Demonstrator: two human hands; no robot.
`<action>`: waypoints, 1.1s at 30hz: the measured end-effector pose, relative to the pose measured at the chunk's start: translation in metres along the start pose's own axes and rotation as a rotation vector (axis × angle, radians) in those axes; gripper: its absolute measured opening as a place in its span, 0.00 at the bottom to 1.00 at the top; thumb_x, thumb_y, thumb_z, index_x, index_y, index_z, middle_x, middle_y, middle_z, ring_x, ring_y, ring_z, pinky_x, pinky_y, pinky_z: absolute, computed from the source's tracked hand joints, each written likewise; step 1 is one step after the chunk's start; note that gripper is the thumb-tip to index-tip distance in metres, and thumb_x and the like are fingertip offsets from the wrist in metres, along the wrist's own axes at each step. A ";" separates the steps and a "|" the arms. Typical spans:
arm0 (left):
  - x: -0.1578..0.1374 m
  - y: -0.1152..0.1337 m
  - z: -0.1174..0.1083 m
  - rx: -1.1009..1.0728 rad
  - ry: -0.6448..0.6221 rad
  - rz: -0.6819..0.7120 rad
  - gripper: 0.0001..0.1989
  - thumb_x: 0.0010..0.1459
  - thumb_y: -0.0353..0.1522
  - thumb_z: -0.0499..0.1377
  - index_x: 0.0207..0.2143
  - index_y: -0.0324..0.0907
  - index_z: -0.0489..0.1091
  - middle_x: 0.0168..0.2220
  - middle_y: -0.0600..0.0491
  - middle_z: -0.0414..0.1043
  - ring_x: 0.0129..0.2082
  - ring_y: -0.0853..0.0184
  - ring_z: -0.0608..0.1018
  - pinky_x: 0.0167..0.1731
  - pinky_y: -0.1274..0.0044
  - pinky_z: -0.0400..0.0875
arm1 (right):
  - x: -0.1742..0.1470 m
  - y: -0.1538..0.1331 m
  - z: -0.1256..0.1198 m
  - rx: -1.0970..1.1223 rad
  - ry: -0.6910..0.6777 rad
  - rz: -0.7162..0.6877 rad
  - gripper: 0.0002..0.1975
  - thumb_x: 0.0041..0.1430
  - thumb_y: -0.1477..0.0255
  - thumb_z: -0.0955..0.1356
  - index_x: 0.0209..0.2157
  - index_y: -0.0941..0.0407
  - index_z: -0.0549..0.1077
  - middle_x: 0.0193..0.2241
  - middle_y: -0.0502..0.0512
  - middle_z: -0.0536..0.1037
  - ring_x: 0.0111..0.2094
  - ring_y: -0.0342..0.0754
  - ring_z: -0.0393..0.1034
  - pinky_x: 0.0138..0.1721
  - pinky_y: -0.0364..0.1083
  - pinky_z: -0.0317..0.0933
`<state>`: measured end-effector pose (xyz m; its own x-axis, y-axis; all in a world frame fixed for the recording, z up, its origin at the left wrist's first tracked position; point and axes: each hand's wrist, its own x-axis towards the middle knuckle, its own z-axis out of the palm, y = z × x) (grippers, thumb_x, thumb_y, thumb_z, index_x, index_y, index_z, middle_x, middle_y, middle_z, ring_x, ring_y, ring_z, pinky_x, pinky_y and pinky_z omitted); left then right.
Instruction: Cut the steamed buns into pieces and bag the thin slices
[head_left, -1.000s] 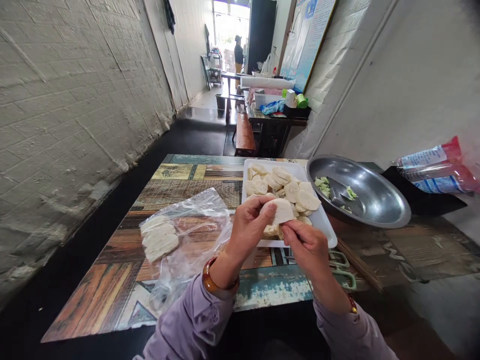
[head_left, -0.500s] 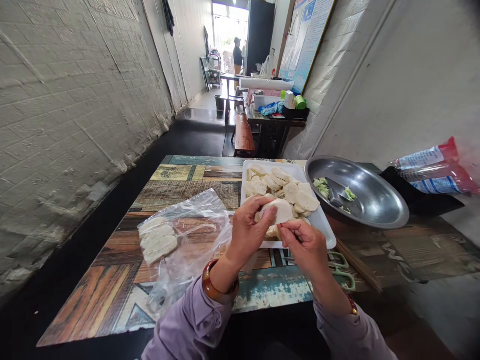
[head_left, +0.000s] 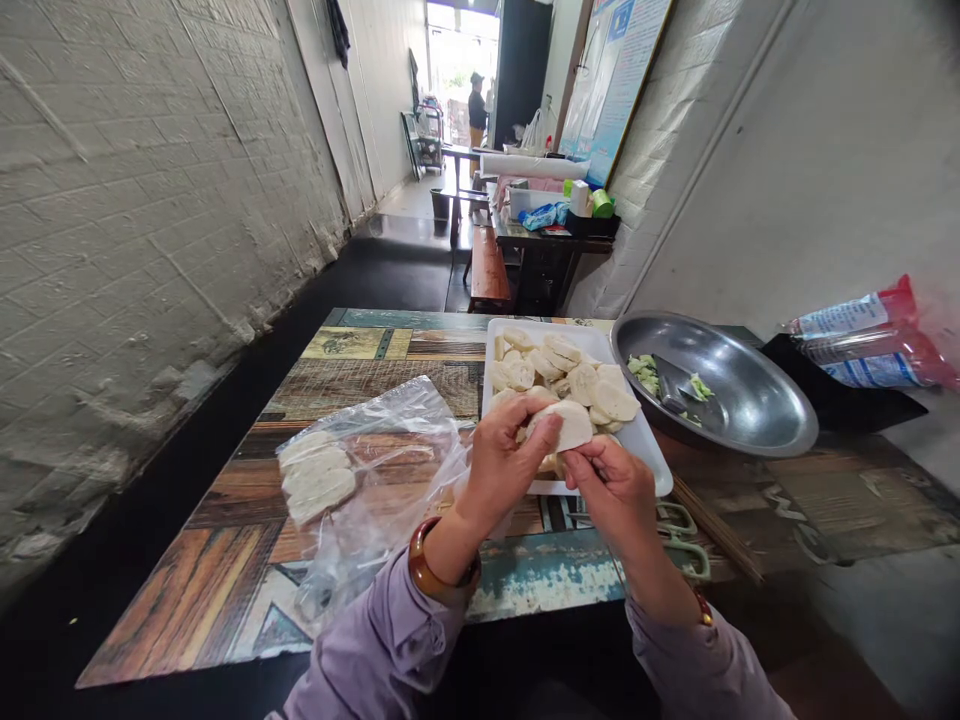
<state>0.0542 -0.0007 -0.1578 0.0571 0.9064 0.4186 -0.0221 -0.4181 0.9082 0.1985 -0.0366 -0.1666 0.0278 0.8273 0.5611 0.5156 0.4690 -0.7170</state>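
Just below the middle of the frame, the left hand (head_left: 501, 462) and right hand (head_left: 611, 487) pinch one pale, round, flat bun slice (head_left: 568, 425) between closed fingertips, above the near edge of a white tray (head_left: 651, 452) heaped with similar slices. A clear plastic bag (head_left: 390, 440) holding more slices lies at lower left; a metal bowl (head_left: 739, 400) sits right of the tray.

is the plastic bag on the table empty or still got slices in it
Not empty: the plastic bag lying on the table holds a few white slices, seen through the film.
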 end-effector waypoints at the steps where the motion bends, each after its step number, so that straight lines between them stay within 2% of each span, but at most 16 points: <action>1: 0.000 0.000 0.000 -0.010 -0.004 -0.009 0.11 0.61 0.40 0.61 0.36 0.42 0.77 0.35 0.50 0.76 0.34 0.66 0.73 0.33 0.76 0.67 | 0.000 0.000 0.000 0.000 0.002 0.003 0.10 0.63 0.67 0.68 0.27 0.54 0.73 0.15 0.43 0.74 0.16 0.41 0.69 0.22 0.40 0.61; 10: 0.001 0.004 -0.001 -0.177 -0.075 -0.154 0.14 0.56 0.43 0.64 0.32 0.40 0.74 0.29 0.54 0.71 0.29 0.70 0.70 0.30 0.79 0.65 | -0.004 0.005 0.000 0.011 -0.019 0.084 0.11 0.61 0.63 0.69 0.27 0.54 0.74 0.16 0.46 0.76 0.18 0.44 0.71 0.21 0.42 0.62; 16: 0.007 0.001 -0.005 -0.316 0.022 -0.251 0.18 0.52 0.43 0.66 0.38 0.39 0.77 0.33 0.51 0.76 0.32 0.69 0.73 0.32 0.79 0.68 | -0.006 0.008 0.003 0.024 -0.103 0.059 0.07 0.60 0.65 0.69 0.35 0.53 0.78 0.21 0.47 0.79 0.21 0.45 0.74 0.25 0.43 0.66; 21: 0.009 -0.005 -0.006 -0.335 0.004 -0.259 0.21 0.53 0.49 0.65 0.37 0.39 0.78 0.31 0.52 0.75 0.31 0.69 0.72 0.32 0.79 0.67 | -0.003 0.003 0.003 -0.013 -0.056 0.051 0.08 0.61 0.66 0.68 0.31 0.54 0.77 0.19 0.47 0.77 0.19 0.43 0.70 0.25 0.43 0.64; 24: 0.008 -0.007 -0.006 -0.320 -0.031 -0.244 0.20 0.55 0.49 0.63 0.35 0.39 0.78 0.29 0.53 0.72 0.30 0.70 0.70 0.31 0.79 0.65 | -0.002 0.001 0.003 -0.020 -0.031 0.039 0.09 0.61 0.66 0.68 0.30 0.54 0.77 0.18 0.47 0.77 0.19 0.43 0.70 0.26 0.42 0.64; 30: 0.006 -0.001 -0.004 -0.176 -0.107 -0.201 0.20 0.57 0.47 0.62 0.24 0.39 0.73 0.23 0.55 0.65 0.25 0.71 0.65 0.26 0.79 0.60 | -0.003 0.002 0.002 -0.043 -0.011 0.093 0.11 0.61 0.63 0.67 0.28 0.53 0.75 0.17 0.46 0.75 0.20 0.43 0.69 0.26 0.43 0.63; 33: 0.008 0.006 -0.007 -0.108 -0.131 -0.142 0.18 0.59 0.45 0.61 0.28 0.40 0.75 0.26 0.54 0.70 0.27 0.70 0.69 0.28 0.78 0.63 | -0.005 0.006 0.002 -0.003 0.013 0.124 0.11 0.60 0.63 0.68 0.27 0.53 0.74 0.17 0.46 0.74 0.20 0.43 0.68 0.26 0.43 0.62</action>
<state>0.0473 0.0045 -0.1488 0.1966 0.9370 0.2888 -0.1107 -0.2714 0.9561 0.2002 -0.0372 -0.1746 0.1024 0.8749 0.4733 0.5101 0.3623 -0.7801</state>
